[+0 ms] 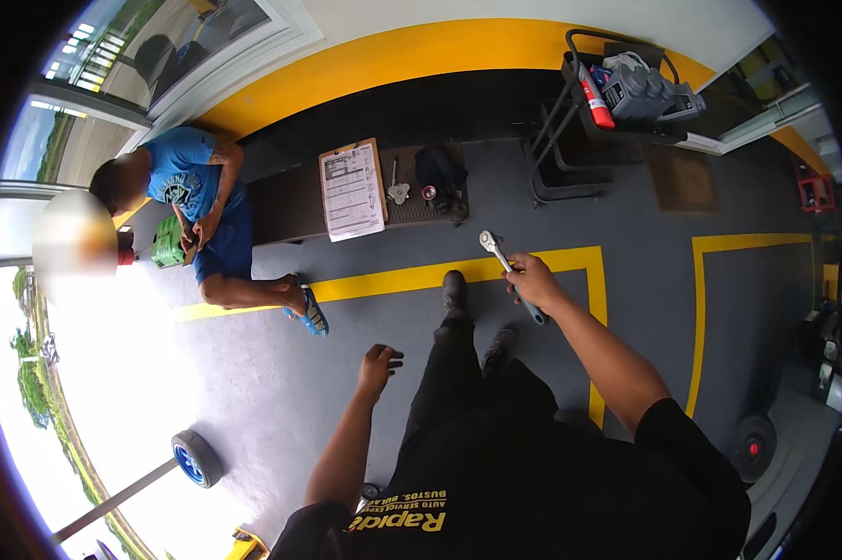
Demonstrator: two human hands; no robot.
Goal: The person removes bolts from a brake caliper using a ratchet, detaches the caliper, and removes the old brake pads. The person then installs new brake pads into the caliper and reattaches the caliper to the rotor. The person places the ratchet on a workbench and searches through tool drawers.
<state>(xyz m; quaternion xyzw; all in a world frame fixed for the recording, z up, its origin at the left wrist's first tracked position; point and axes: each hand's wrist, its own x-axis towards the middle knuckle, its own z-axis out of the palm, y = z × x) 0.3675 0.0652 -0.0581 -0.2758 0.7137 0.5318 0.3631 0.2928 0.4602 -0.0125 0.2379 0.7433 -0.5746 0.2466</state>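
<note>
My right hand (533, 278) is closed round the handle of a ratchet wrench (492, 245). Its silver head points up and to the left, and the dark grip end sticks out below my palm. Lower and to the left, my left hand (378, 370) hangs in the air, holding nothing, its fingers loosely bent and apart. Ahead of both hands stands a low dark bench (281, 207). On it lie a clipboard (352, 189) with a printed form, a small metal part (399, 192) with a stem, and a bundle of black cloth (438, 168).
At the bench's left end sits a person in blue (192, 177), feet on the floor, beside a green case (167, 243). A black cart (552, 140) carrying grey bottles (638, 91) stands at the far right. Yellow lines (596, 299) mark the floor; a wheel (197, 458) is at lower left.
</note>
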